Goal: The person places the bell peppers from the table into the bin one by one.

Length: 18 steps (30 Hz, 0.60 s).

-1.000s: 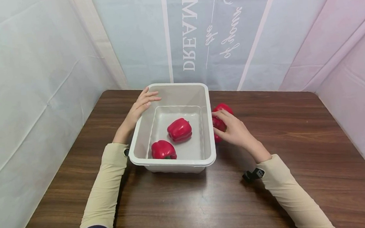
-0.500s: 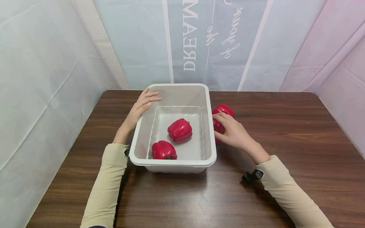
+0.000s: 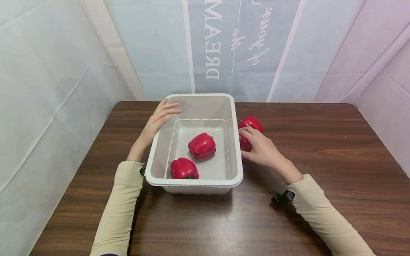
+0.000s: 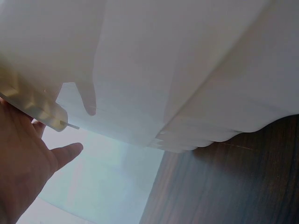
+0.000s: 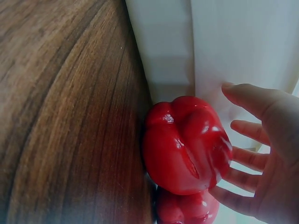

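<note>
A pale grey plastic bin (image 3: 195,184) stands in the middle of the table, with two red bell peppers (image 3: 201,146) lying on its floor. My left hand (image 3: 154,124) rests on the bin's left rim, fingers stretched over it and inward; in the left wrist view its thumb stands apart from the outer wall. Right of the bin, my right hand (image 3: 262,145) is spread over more red bell peppers. The right wrist view has one bell pepper (image 5: 187,144) against the bin wall, fingertips right at its side and thumb raised off it. Another bell pepper (image 5: 187,207) sits behind it, partly hidden.
The dark wooden table (image 3: 206,232) carries the bin and peppers. Pale cloth walls (image 3: 45,116) enclose its left, back and right sides; the back cloth (image 3: 250,60) bears mirrored lettering. A black strap device (image 3: 284,197) is on the right wrist.
My right hand has shifted very slightly toward the bin, covering a bit more of the peppers there. The left hand, bin and peppers stay where they were.
</note>
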### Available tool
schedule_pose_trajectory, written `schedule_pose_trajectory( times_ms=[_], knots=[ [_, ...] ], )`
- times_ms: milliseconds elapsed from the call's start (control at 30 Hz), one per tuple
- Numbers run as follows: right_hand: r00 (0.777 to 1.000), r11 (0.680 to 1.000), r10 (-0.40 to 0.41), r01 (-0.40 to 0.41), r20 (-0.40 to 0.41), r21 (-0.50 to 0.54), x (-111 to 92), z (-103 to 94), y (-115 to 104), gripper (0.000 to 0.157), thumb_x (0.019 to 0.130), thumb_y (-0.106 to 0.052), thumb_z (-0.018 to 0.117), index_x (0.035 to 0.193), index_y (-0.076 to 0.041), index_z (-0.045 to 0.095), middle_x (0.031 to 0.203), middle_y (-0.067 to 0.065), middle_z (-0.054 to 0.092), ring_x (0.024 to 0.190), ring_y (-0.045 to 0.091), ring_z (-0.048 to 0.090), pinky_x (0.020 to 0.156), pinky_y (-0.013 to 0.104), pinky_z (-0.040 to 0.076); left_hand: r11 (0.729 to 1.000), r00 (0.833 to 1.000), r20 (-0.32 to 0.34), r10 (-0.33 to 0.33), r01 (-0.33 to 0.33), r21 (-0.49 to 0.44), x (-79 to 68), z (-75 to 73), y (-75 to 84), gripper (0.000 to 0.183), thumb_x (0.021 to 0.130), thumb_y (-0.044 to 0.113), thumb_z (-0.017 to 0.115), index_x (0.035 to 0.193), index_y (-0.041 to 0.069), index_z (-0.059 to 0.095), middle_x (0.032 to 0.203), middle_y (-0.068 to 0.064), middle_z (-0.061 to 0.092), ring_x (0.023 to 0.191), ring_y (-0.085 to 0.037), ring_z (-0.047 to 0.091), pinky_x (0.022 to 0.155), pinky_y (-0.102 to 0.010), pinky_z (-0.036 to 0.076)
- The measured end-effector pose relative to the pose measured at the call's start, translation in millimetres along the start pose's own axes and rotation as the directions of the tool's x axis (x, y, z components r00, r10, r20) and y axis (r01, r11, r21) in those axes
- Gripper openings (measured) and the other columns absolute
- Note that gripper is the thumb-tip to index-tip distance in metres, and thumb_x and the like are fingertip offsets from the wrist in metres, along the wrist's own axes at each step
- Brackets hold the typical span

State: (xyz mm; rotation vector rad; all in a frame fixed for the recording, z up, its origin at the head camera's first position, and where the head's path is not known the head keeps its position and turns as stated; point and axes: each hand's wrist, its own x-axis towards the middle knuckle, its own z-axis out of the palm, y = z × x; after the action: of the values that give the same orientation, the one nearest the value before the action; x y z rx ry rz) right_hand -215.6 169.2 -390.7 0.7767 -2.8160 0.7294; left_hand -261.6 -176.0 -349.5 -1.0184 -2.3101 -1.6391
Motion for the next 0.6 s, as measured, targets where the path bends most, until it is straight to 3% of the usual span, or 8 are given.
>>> schedule_pose_trajectory(
  times_ms=[267, 600],
  knots=[
    [1.000, 1.000, 0.014, -0.014, 0.015, 0.008, 1.3, 2.0, 1.4, 0.072, 0.065, -0.033, 0.082, 0.128, -0.012, 0.052, 0.125, 0.009, 0.053, 0.114, 0.028, 0.052, 0.084, 0.051, 0.050, 1.000, 1.000, -0.014, 0.023, -0.023, -0.006, 0.4, 0.1, 0.4, 0.034, 0.089, -0.005, 0.035, 0.114, -0.019, 0.053, 0.131, -0.037, 0.040, 0.138, -0.046, 0.005, 0.112, -0.054, -0.001],
    [1.000, 1.000, 0.007, -0.007, 0.002, -0.017, 1.6, 6.8, 4.9, 0.068, 0.067, -0.033, 0.080, 0.126, -0.012, 0.053, 0.124, 0.008, 0.053, 0.112, 0.027, 0.053, 0.087, 0.050, 0.049, 1.000, 1.000, -0.012, 0.001, -0.001, -0.025, 1.1, 0.9, -0.9, 0.034, 0.089, -0.003, 0.034, 0.113, -0.020, 0.052, 0.132, -0.036, 0.039, 0.139, -0.043, 0.003, 0.112, -0.054, -0.002]
  ],
)
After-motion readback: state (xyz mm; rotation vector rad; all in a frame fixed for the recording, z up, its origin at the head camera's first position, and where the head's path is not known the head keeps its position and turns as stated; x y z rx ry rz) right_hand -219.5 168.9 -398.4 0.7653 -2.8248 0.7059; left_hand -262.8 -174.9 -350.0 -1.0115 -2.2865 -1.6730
